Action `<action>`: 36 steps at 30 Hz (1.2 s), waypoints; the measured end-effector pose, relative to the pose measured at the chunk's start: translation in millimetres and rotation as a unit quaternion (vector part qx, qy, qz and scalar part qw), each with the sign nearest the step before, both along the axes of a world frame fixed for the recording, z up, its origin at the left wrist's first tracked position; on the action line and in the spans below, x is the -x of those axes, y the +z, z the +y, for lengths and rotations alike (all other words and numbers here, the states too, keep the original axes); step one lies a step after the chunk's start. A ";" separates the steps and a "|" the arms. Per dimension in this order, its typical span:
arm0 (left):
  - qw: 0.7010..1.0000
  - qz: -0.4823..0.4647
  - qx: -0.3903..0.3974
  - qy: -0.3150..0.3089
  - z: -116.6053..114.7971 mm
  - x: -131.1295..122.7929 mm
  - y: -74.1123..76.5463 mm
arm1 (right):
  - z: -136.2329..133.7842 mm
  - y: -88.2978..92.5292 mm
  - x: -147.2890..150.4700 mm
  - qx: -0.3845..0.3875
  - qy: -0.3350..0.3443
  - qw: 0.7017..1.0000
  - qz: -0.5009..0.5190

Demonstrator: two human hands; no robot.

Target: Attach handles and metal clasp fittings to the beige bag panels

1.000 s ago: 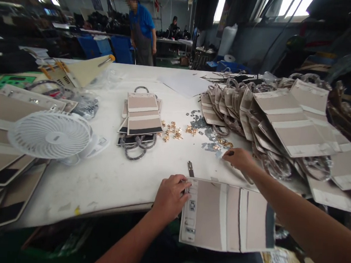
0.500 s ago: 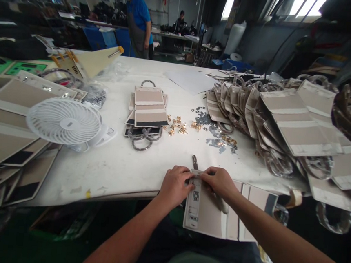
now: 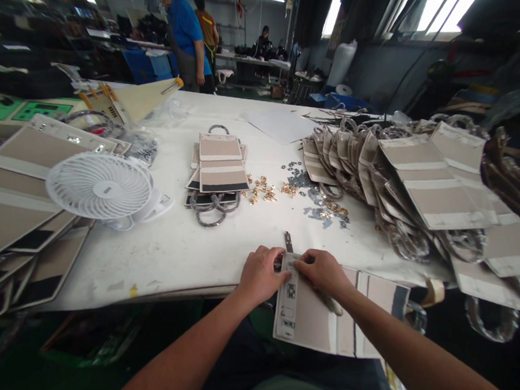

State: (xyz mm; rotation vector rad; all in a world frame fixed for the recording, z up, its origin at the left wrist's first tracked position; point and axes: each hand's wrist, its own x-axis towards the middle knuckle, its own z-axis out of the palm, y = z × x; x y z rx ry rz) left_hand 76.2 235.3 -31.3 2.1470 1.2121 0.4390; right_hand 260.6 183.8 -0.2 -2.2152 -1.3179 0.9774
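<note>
A beige bag panel [image 3: 312, 321] lies across my lap at the table's front edge, with a pale strip along its left side. Two small metal plates [image 3: 291, 290] show on that strip. My left hand [image 3: 260, 274] is closed on the panel's upper left edge, thumb on top of the strip. On the strip's upper part rest the pinched fingertips of my right hand [image 3: 323, 272]. From under its palm sticks the rounded, greyish end of a tool [image 3: 333, 304]; the rest of it is hidden. A short dark strap [image 3: 288, 242] juts beyond the panel's far edge.
Gold fittings [image 3: 264, 190] and grey metal plates [image 3: 320, 212] lie loose on the white table [image 3: 168, 254]. Bag panels [image 3: 437, 192] are heaped at right, a small stack [image 3: 221, 164] stands mid-table, and more lie left beneath a white fan [image 3: 101, 187]. People stand beyond the table.
My right fingertips have shifted slightly on the strip, and the left fingers have moved a little at the edge. Behind, the person in blue leans further left and another person shows more.
</note>
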 end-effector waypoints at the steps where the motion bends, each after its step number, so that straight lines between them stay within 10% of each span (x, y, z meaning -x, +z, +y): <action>1: 1.000 0.003 0.019 0.006 2.7 -1.2 2.1 | -1.6 -1.1 1.0 -0.021 0.000 1.000 -0.019; 13: 0.987 0.126 0.065 -0.072 35.8 -29.2 29.8 | -5.3 -13.9 1.0 -0.064 0.043 0.996 -0.049; 20: 0.984 0.129 0.112 -0.060 44.2 -41.3 24.0 | -10.2 17.9 -16.9 -0.108 -0.038 0.985 0.127; 26: 0.976 0.105 0.187 -0.030 54.9 -47.2 13.6 | -8.7 18.8 -18.9 -0.366 -0.159 0.875 0.273; 36: 0.976 0.090 0.198 -0.005 54.5 -46.5 10.4 | 19.9 7.9 -17.3 -0.375 -0.245 0.722 0.528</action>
